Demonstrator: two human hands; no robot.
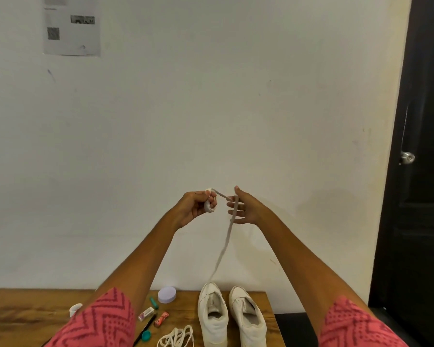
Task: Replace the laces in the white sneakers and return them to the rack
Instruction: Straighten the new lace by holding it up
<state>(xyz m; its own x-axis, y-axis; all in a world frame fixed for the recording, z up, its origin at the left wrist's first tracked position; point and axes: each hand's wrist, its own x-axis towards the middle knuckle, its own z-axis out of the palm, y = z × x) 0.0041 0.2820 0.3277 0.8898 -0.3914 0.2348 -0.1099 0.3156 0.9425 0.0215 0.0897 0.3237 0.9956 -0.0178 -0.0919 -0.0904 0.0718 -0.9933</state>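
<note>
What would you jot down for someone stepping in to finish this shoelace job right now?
Left hand: raised, fingers curled round a wound-up coil of lace.
Right hand: raised, fingers mostly straight, the same lace draped over them and hanging down toward the shoes.
White sneakers: side by side on the wooden table, toes to the wall; no lacing visible in their eyelets.
Another bundle of lace lies on the table left of the sneakers.
Done: the shoes look unlaced.
Left: thread laces into both sneakers, return them to the rack, which is not in view.
</note>
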